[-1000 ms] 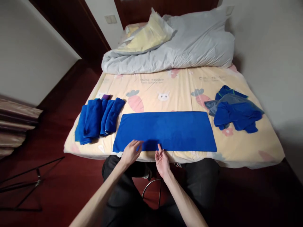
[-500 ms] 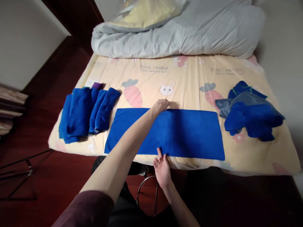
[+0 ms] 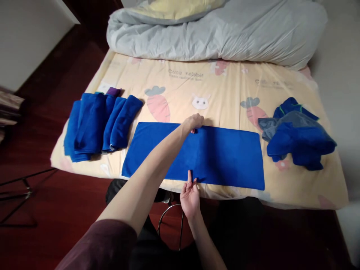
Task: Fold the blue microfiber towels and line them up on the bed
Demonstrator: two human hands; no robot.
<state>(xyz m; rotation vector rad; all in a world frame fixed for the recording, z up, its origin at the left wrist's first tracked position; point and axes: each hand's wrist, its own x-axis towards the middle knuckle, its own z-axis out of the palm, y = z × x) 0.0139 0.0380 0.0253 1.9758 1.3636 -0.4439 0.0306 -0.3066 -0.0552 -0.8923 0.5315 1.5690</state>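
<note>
A flat blue towel (image 3: 236,153) lies as a long rectangle across the bed's near side. My left hand (image 3: 194,121) reaches over to its far edge, near the middle; the fingers are curled closed at that edge and partly hidden by the hand itself. At the near edge is my right hand (image 3: 190,197), palm up with fingers apart, one fingertip lying on the cloth. Folded blue towels (image 3: 90,125) sit on the left in a row, with a bit of purple cloth (image 3: 114,92) behind them.
On the right of the bed is a crumpled heap of blue and grey cloths (image 3: 300,135). A rolled grey quilt (image 3: 213,37) spans the back of the patterned sheet (image 3: 180,90). Metal stool legs (image 3: 168,217) show under the front edge, and a wall (image 3: 341,112) rises on the right.
The view has shifted slightly. My left hand's fingers have curled in at the towel's far edge, a fingertip now showing over the cloth. My right hand stays at the near edge.
</note>
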